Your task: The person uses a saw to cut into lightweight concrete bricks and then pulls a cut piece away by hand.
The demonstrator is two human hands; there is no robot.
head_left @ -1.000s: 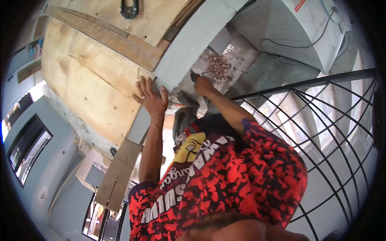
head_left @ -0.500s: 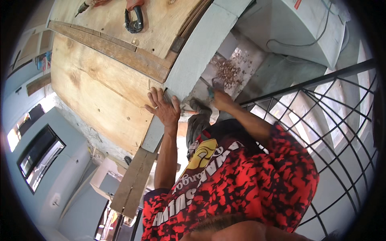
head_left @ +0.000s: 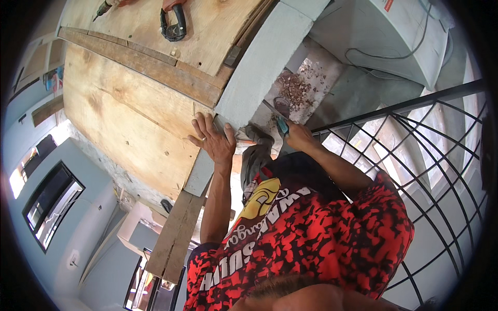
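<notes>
My left hand (head_left: pixel 213 140) lies with spread fingers on the edge of the light plywood sheet (head_left: pixel 124 129), where it meets a pale grey board (head_left: pixel 259 62). My right hand (head_left: pixel 295 136) grips a teal-handled tool (head_left: pixel 282 126); its thin dark end points up-left along the board's lower edge, partly hard to make out. My shoe (head_left: pixel 259 135) is just below that board, between my two hands. Reddish-brown debris (head_left: pixel 298 88) lies on the ledge to the right of the board.
A drill (head_left: pixel 104 11) and a black-handled tool (head_left: pixel 174 28) lie on the upper plywood. A black metal railing (head_left: pixel 389 112) runs along my right, beside a grey cabinet-like unit (head_left: pixel 384 44) with cords. Narrow planks (head_left: pixel 166 249) extend at lower left.
The view has shifted, bringing the drill into sight. My right hand has moved slightly down and right with the tool. My left hand stays spread on the plywood edge.
</notes>
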